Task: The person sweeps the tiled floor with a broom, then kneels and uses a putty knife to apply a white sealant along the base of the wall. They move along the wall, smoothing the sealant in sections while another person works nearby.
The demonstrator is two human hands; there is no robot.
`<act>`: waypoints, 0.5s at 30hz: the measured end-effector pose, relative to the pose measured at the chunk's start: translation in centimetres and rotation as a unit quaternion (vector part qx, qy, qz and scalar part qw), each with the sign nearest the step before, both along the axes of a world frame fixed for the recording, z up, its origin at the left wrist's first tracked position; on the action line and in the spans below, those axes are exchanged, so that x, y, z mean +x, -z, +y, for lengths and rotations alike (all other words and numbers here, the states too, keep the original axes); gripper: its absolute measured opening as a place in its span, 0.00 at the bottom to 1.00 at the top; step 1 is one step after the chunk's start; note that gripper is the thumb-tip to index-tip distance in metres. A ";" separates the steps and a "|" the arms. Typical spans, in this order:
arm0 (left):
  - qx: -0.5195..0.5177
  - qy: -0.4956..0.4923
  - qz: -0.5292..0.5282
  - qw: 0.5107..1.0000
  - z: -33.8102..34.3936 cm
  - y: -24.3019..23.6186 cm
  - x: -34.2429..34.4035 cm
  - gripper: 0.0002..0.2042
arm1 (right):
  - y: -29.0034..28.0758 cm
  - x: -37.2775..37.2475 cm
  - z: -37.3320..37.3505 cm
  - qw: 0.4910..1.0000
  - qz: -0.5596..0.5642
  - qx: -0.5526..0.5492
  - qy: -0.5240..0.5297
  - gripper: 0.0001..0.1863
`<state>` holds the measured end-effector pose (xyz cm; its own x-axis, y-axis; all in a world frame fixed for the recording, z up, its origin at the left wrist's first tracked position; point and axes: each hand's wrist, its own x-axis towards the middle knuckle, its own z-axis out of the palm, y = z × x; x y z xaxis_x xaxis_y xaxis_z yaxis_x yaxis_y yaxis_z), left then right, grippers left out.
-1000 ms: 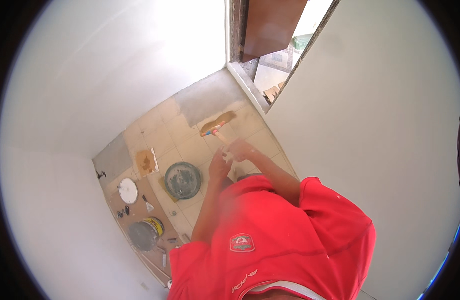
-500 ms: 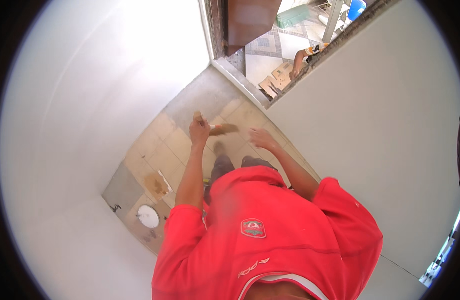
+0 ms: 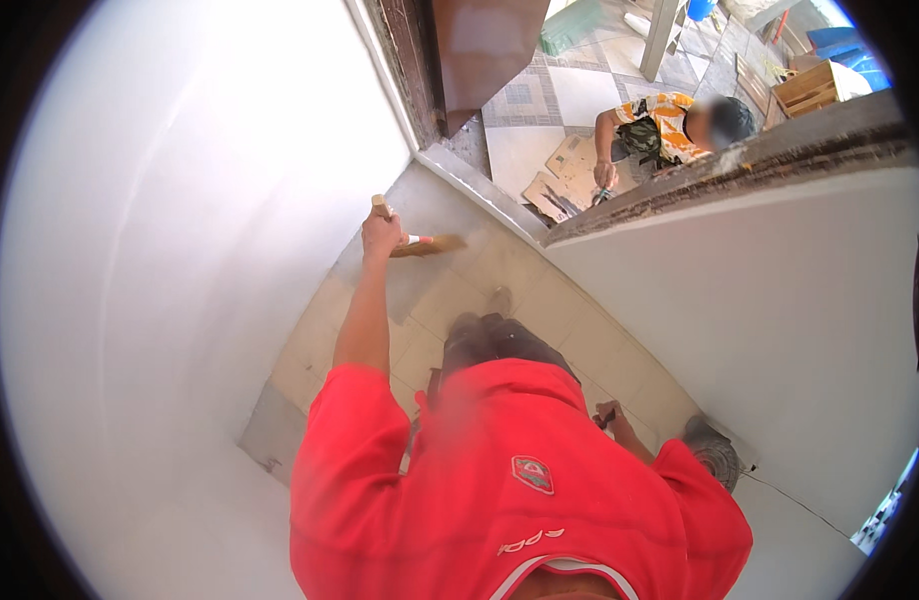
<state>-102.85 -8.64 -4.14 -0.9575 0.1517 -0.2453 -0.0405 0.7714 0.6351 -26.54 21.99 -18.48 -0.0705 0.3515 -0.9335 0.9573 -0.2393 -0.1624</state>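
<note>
My left hand is stretched out ahead at the left, closed round a broom. The broom has brown bristles, a white and red part near them and a pale handle end above my fist. Its bristles are over the floor near the doorway, slightly blurred. My right hand is low by my right hip with its fingers curled. Something dark shows at those fingers, too small to name.
Pale floor tiles lie between white walls. A raised sill crosses the doorway beside a brown door. Beyond it a co-worker bends over cardboard. A dark round object is by the right wall.
My left hand has moved toward the doorway with the broom. My right hand has dropped back from in front of me to my hip. The view has shifted, showing more of the co-worker.
</note>
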 end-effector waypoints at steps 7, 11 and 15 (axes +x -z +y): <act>-0.024 -0.047 -0.093 0.994 2.7 9.0 -12.0 0.20 | -15.3 -21.6 -2.8 0.989 0.099 0.067 0.085 0.15; -0.037 -0.060 -0.076 0.995 4.3 15.6 -16.2 0.21 | -17.8 -26.7 -2.5 0.978 0.126 0.120 0.119 0.17; -0.042 -0.053 -0.092 0.993 9.1 18.1 -20.9 0.17 | -19.3 -26.7 -5.3 0.978 0.043 0.154 0.136 0.17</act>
